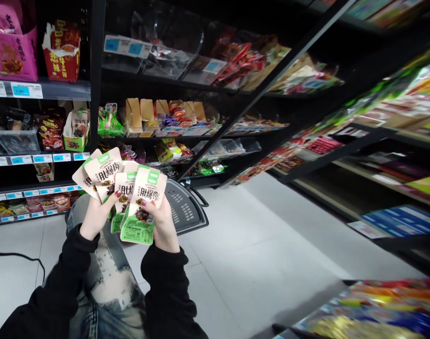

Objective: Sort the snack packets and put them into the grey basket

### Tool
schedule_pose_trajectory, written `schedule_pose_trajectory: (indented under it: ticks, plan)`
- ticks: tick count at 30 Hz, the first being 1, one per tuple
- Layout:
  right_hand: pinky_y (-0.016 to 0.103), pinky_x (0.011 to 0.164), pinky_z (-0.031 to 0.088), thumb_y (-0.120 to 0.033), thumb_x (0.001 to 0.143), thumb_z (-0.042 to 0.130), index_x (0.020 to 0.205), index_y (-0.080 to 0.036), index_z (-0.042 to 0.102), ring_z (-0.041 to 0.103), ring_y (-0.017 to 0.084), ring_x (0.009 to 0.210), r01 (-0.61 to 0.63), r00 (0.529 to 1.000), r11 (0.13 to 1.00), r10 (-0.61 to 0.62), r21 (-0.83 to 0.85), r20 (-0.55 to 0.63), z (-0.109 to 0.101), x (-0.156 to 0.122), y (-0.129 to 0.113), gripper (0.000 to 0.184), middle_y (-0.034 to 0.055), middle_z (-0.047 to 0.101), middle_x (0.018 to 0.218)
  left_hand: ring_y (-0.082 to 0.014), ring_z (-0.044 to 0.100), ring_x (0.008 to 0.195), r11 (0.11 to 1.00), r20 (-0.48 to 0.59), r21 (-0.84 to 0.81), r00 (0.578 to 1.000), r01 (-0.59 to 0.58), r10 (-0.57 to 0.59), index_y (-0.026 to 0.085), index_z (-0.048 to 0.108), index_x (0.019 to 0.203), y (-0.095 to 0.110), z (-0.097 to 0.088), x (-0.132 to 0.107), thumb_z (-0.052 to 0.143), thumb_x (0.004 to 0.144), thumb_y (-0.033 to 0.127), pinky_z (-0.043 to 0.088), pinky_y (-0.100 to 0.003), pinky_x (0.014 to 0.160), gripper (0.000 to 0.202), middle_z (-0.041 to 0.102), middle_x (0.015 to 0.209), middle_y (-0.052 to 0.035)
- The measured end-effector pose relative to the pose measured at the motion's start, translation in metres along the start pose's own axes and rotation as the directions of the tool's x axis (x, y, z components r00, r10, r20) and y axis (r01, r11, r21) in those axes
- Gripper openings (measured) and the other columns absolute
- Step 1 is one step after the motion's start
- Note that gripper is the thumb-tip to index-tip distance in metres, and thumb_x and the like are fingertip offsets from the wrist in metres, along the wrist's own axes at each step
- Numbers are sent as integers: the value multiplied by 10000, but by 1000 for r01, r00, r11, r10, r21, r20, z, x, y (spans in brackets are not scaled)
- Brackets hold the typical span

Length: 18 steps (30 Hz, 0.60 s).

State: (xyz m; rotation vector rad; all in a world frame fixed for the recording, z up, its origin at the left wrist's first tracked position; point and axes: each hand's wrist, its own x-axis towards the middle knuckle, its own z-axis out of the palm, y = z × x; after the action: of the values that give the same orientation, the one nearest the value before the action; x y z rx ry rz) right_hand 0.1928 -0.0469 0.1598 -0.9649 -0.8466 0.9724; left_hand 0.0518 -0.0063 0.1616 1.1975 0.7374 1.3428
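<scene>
My left hand (94, 214) and my right hand (165, 223) are both raised in front of me, each closed on a share of a fanned bunch of small snack packets (125, 188). The packets are cream and green with dark printed characters and a picture of meat. My left thumb presses on the upper left packets, and my right fingers grip the frontmost one (144, 202). Both arms wear black sleeves, and my knee in torn jeans (105, 268) shows below the hands.
A dark plastic shopping basket (184, 207) sits on the pale tiled floor just behind my hands. Black shelves (45, 89) with price tags and snack boxes rise on the left and run off to the right. A black cable (17, 256) lies on the floor at left.
</scene>
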Motion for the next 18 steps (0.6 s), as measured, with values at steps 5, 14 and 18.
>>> schedule_pose_trajectory:
  ticks: [5,14,18]
  plan:
    - [428,871,537,-325,551,793,1153,-174,526,664,263,987,-53,995,998,56,-41,80,-2,4,8,676,110,680,1124,-269,550,1181,992,73,30,989,123,-125,162,671,1039,2,-7,1,681,708,277,369,-402,1061,350,667,1161,-87]
    - [377,840,533,-326,601,762,1017,-146,618,670,230,926,-1,1000,983,-4,-185,-29,7,4,17,475,107,705,1043,-265,637,1057,855,103,-310,909,415,-404,181,606,1164,3,9,2,750,651,266,475,-409,968,539,679,1139,-105]
    - [356,813,528,-365,620,741,999,-138,634,664,217,881,79,987,948,-118,-308,-111,9,2,16,454,92,715,977,-288,655,1015,774,162,-380,860,506,-483,164,612,1173,-2,13,1,762,619,237,487,-434,958,579,698,1090,-113]
